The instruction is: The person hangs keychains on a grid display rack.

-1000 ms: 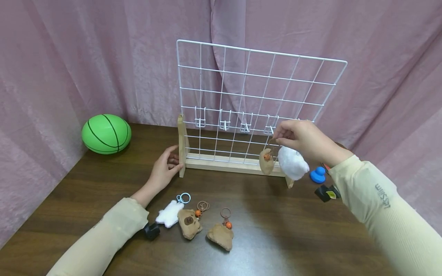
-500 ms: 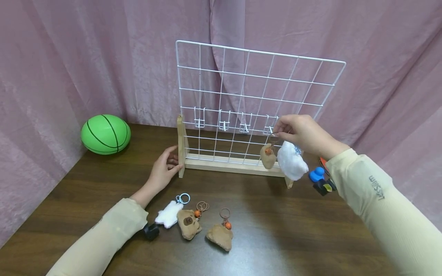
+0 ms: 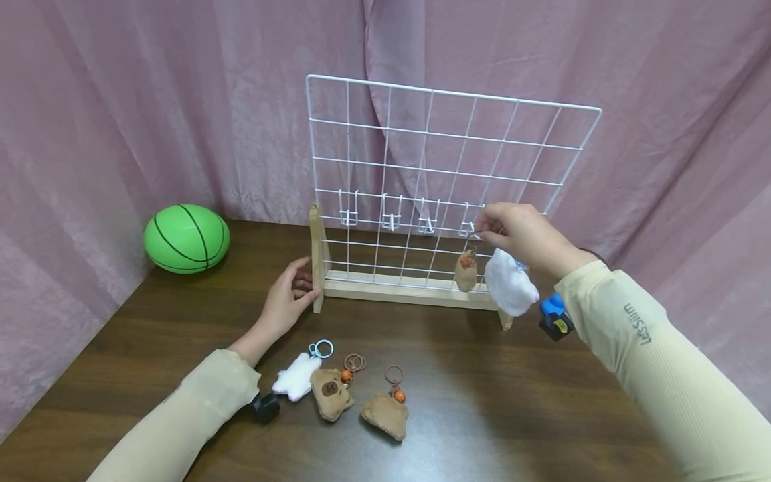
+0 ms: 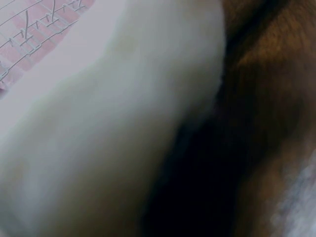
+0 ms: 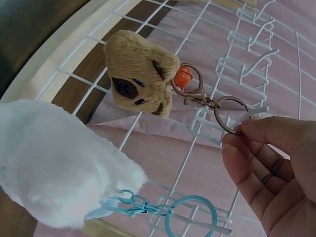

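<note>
My right hand (image 3: 512, 231) pinches the bronze ring (image 5: 231, 114) of a brown plush bear keychain (image 5: 140, 74) between thumb and index finger. The ring overlaps the prong of the rightmost white hook (image 3: 467, 228) in the right wrist view, and the bear dangles below with its orange bell. Beside it a white plush keychain (image 5: 64, 163) hangs by a blue ring (image 5: 191, 217) from another hook. My left hand (image 3: 286, 294) holds the left wooden post (image 3: 317, 258) of the white wire grid rack (image 3: 446, 150), thumb on its front edge. The left wrist view is mostly blurred sleeve.
Before the rack lie a white star-like plush keychain (image 3: 298, 377), a brown bear keychain (image 3: 331, 395) and another brown plush keychain (image 3: 385, 415). A green ball (image 3: 187, 239) sits back left. A blue knobbed object (image 3: 552, 305) and a black object (image 3: 555, 326) lie right.
My right hand has shifted slightly up and left, bringing the bear's ring to the hook. The bear has risen a little. My left hand stays on the post.
</note>
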`<state>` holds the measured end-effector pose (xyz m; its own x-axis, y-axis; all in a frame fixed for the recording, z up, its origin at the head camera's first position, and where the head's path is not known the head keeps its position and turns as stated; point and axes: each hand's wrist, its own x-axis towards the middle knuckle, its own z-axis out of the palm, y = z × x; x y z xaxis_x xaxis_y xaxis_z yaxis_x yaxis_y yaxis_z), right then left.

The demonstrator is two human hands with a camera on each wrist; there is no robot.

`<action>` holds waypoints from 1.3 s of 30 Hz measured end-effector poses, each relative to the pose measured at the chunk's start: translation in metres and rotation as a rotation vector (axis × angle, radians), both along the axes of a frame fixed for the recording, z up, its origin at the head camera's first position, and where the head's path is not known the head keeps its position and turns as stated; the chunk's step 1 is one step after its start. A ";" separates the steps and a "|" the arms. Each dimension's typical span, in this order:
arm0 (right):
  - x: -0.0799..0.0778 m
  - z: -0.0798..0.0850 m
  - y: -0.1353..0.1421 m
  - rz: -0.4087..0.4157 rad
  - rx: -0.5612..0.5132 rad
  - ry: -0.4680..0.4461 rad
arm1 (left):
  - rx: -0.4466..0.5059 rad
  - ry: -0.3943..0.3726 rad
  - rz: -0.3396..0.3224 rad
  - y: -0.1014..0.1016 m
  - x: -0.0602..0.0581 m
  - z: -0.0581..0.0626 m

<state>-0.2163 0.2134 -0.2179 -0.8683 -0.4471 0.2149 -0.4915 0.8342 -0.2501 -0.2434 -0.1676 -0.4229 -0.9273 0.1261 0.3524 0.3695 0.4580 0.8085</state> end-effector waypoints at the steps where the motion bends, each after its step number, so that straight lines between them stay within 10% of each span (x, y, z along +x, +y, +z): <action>1: 0.000 0.000 0.000 -0.002 0.001 -0.002 | 0.001 -0.002 -0.001 0.000 0.000 0.000; 39: 0.031 0.007 -0.002 -0.026 -0.219 0.181 | 0.011 -0.018 -0.003 0.000 0.002 0.002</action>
